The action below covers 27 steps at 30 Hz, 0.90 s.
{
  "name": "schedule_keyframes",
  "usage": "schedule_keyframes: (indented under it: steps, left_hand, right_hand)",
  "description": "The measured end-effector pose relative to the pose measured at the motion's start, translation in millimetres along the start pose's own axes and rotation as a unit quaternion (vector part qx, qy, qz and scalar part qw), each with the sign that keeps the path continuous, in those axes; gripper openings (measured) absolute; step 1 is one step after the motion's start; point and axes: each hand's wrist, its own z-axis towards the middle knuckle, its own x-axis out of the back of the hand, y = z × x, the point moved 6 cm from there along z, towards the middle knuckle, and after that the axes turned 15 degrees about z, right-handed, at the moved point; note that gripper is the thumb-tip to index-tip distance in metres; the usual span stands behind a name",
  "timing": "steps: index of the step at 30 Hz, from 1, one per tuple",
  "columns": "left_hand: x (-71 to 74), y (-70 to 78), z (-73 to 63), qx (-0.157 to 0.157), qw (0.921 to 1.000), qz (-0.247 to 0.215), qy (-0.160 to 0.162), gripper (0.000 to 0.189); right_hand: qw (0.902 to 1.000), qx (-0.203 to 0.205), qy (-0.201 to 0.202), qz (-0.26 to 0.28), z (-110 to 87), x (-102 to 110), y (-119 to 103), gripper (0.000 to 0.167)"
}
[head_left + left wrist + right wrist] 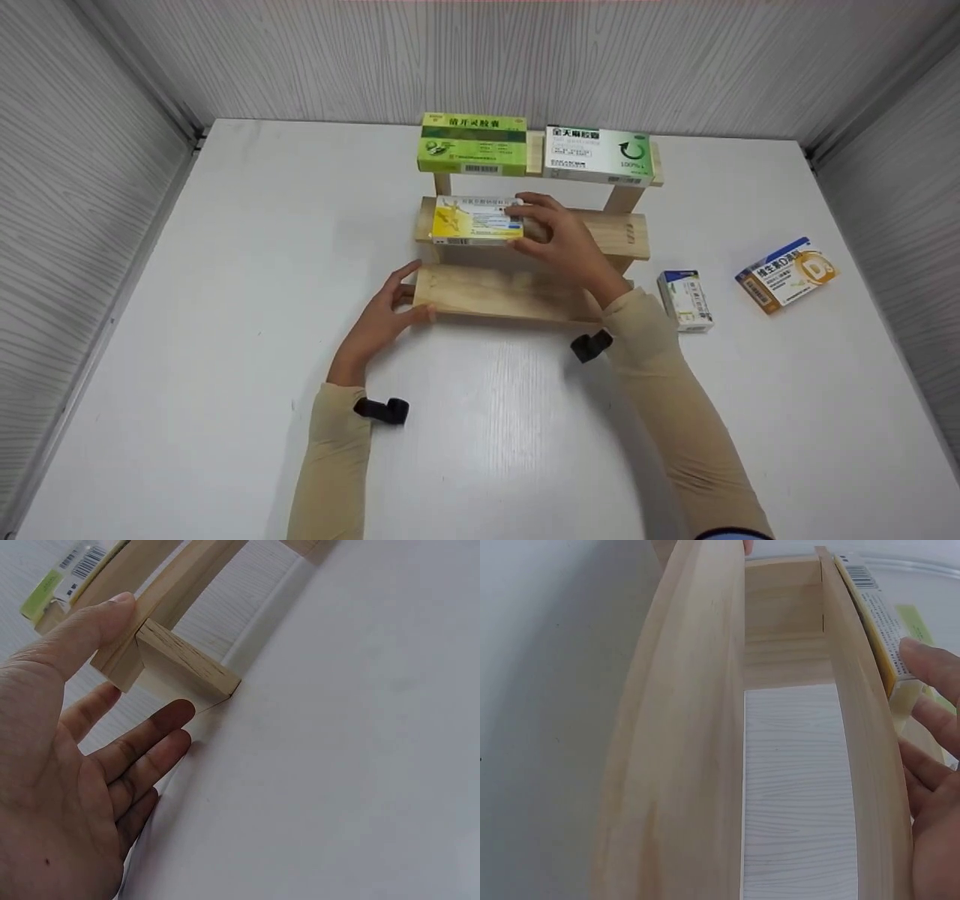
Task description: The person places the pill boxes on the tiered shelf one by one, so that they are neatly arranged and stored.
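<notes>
On the middle tier [619, 234] of the wooden rack [495, 291], left end: yellow-and-white box [474, 223], right-hand grip [559, 234] pinching its right end. Left-hand grip [381, 319] clasps the rack's near left end; useful brace. Advise squaring box to tier edge, then releasing without drag.

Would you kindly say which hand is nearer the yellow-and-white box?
Right: the right hand holds the box; the left hand is below and left, gripping the bottom shelf.
</notes>
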Motion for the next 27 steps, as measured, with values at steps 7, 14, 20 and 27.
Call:
schedule_keyframes:
  steps: [7,14,20,27]
  left_hand:
    - [-3.0,-9.9,5.3,0.001,1.0000,0.003,0.003,0.082]
    - [-1.7,-8.7,4.9,-0.001,1.0000,0.001,0.005,0.082]
    - [-1.2,-7.1,5.2,-0.010,0.9999,-0.003,0.009,0.082]
    - [-0.3,-7.5,5.9,-0.016,0.9998,-0.001,0.010,0.081]
  right_hand:
    - [0.9995,-0.005,0.008,-0.031,-0.7,-1,0,0.044]
    - [0.9987,-0.003,0.016,-0.049,0.3,-2,0,0.044]
    - [0.9993,0.004,0.006,-0.036,-1.5,-1,-2,0.048]
    - [0.9991,-0.001,0.020,0.039,-10.3,7,-2,0.050]
